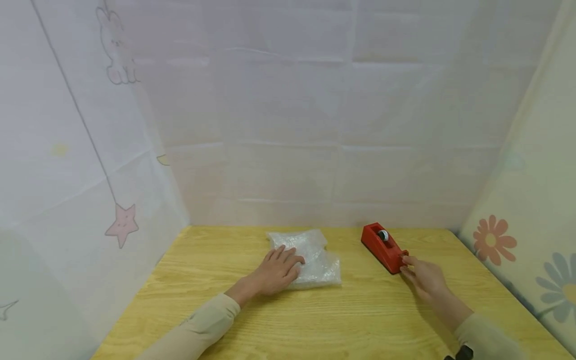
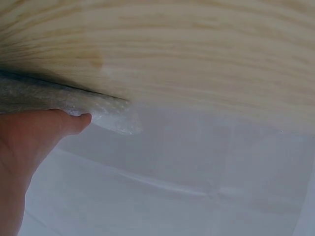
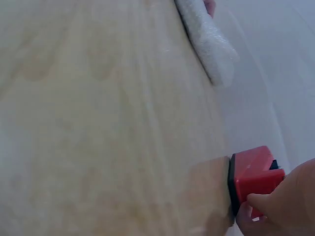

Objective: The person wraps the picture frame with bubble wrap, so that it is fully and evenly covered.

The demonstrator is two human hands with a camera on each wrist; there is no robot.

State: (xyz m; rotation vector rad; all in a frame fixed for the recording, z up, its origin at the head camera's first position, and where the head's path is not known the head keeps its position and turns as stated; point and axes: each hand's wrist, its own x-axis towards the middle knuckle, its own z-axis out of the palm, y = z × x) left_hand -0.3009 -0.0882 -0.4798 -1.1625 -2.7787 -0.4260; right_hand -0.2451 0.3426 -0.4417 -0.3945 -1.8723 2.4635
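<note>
A folded piece of bubble wrap (image 1: 315, 260) lies on the wooden table. My left hand (image 1: 276, 272) rests on its left part with the fingers spread fairly straight. The left wrist view shows the thumb along the edge of the bubble wrap (image 2: 113, 115). To the right stands a red tape dispenser (image 1: 380, 247) with a roll of tape in it. My right hand (image 1: 425, 277) is at the dispenser's near end, thumb and fingers pinching there. In the right wrist view, fingertips (image 3: 258, 201) sit against the side of the red dispenser (image 3: 253, 167).
The yellow wood-grain table (image 1: 288, 325) reaches back to a pale sheet (image 1: 279, 125) hanging behind it. Patterned sheets with a pink star (image 1: 121, 225) on the left and a red flower (image 1: 492, 240) on the right flank the table.
</note>
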